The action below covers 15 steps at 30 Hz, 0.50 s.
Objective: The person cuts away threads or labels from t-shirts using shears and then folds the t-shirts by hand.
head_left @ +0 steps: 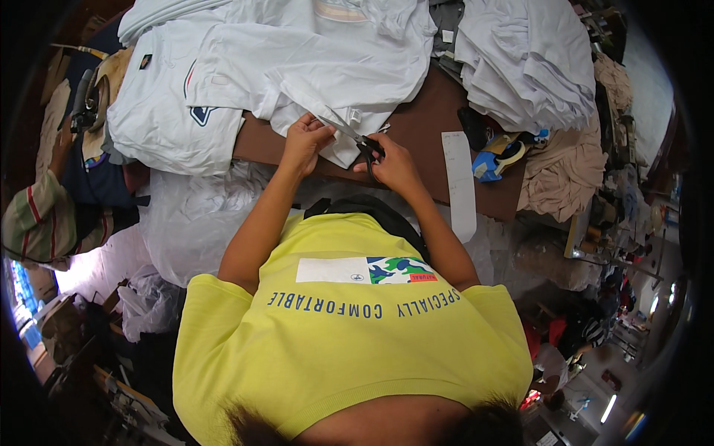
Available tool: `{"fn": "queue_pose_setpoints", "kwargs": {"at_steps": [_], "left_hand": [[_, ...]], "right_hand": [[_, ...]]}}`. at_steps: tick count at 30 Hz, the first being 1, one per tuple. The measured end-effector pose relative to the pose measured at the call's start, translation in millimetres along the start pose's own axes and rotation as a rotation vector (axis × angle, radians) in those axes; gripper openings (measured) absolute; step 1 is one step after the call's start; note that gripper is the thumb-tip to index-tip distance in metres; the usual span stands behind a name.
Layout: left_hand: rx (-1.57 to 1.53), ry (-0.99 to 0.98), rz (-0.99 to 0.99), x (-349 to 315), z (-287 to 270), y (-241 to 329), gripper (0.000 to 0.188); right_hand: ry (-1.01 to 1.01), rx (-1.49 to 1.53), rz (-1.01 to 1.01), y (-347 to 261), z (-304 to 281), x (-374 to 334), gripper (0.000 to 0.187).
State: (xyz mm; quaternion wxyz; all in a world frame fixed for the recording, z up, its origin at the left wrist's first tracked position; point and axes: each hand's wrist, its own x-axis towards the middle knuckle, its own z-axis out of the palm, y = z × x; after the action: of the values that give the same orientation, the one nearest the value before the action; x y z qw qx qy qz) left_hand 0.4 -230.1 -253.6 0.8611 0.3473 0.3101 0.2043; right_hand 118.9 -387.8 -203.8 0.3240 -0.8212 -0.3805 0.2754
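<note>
My right hand (394, 166) grips a pair of scissors (370, 147) by its black handles. The metal blades point up and to the left, lying over a white shirt (312, 67) spread across the brown table. Close to the blade tips, my left hand (305, 143) pinches an edge of the white cloth between thumb and fingers. A small pale tag or scrap (355, 116) shows just beyond the blades. Whether the blades have cloth between them I cannot tell.
Another white shirt (175, 97) with a dark printed mark lies at left. A white garment pile (524, 63) is at far right. Nearer are a long paper strip (460, 186), a tape dispenser (500, 157) and beige cloth (565, 175). A person's striped sleeve (44, 215) shows at left.
</note>
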Motion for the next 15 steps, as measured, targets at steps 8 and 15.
{"fn": "queue_pose_setpoints", "kwargs": {"at_steps": [8,15], "left_hand": [[-0.045,0.024,-0.032,1,5,2,0.029],[-0.033,0.080,0.012,4,7,0,0.027]], "right_hand": [[-0.052,0.070,-0.013,10,-8,-9,0.029],[0.028,-0.102,-0.090,6,-9,-6,0.047]]}}
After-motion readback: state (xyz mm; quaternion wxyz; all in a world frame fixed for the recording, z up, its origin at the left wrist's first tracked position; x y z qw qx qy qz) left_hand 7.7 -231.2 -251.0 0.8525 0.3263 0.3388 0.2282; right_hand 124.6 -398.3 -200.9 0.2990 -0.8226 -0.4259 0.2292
